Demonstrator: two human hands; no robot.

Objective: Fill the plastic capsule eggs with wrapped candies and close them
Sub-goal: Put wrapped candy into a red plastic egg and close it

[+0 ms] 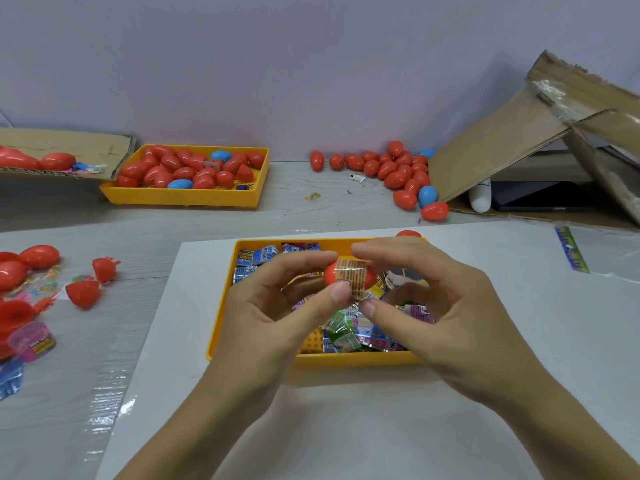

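Note:
A red capsule egg (331, 274) with a printed clear band round its middle is held sideways between both hands, above a yellow tray (221, 317) of wrapped candies (343, 336). My left hand (277, 306) pinches its left end with thumb and fingers. My right hand (433, 306) pinches the right end and the band. Whether the egg's halves are fully joined is hidden by the band.
A second yellow tray (187, 199) of red and blue eggs stands at the back left. Loose eggs (401, 168) lie at the back beside tilted cardboard (502, 140). Open egg halves (83, 294) and toys lie at the left. A white sheet (346, 427) covers the near table.

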